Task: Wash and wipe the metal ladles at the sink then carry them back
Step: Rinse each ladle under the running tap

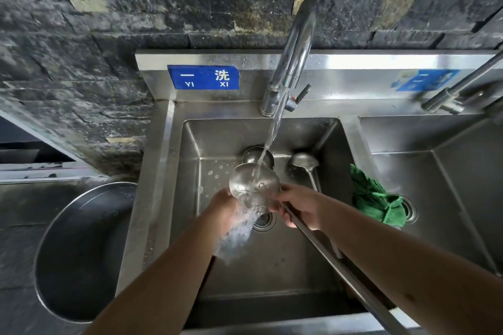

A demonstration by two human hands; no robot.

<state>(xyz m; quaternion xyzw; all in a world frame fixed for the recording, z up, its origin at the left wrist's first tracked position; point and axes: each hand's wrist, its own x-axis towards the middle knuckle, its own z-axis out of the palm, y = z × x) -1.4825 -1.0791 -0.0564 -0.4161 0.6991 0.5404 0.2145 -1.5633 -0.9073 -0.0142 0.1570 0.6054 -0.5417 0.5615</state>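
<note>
Head camera view, looking down into a steel sink (190, 144) with two basins. My right hand (300, 205) grips the long handle of a metal ladle (254, 185), fingers curled round it just below the bowl, and holds the bowl up over the left basin. Water from the curved faucet (295, 43) falls straight into that bowl and spills off its near edge. My left hand (223, 207) touches the bowl's left rim; the splashing water hides its fingers, so I cannot tell how they lie. The handle runs back toward me, crossing the sink's front edge at the lower right.

Two more ladles lie on the basin floor behind the held one: a second ladle (257, 155) directly under the stream, partly hidden, and a third ladle (303, 162) to its right with its handle running toward me. A drain (264, 221) sits below my hands.

A green cloth (377, 197) is draped over the divider between the basins. A blue sign (203, 77) with white characters is on the backsplash. A large metal bowl (81, 253) sits left of the sink.
</note>
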